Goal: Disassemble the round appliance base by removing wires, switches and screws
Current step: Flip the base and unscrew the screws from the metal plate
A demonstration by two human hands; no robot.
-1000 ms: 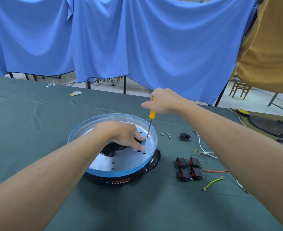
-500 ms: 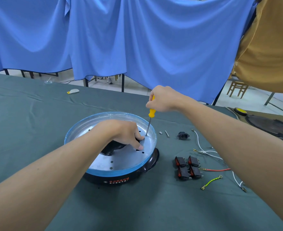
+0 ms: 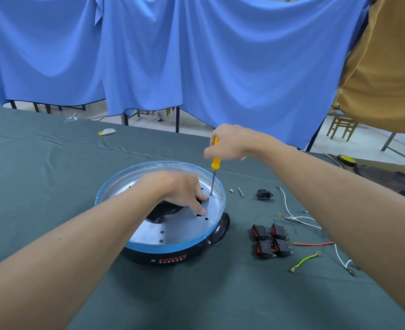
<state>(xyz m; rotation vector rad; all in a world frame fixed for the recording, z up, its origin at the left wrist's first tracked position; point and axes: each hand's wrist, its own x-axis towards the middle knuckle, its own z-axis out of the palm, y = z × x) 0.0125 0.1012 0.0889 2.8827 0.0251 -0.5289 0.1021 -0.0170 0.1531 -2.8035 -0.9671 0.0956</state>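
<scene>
1 screwdriver tight within right fingers; left fingers loose atop round base.

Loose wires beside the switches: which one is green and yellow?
The short green-yellow wire with a ring terminal, below the red wire; the white wires are plain.

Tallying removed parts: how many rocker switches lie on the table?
4 switches, clustered right of the round base: back-left, back-right, front-left, front-right. Any inside the base would be hidden.

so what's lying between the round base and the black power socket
In the head view, a short metal stub and a longer screw lie on the green cloth there.
</scene>
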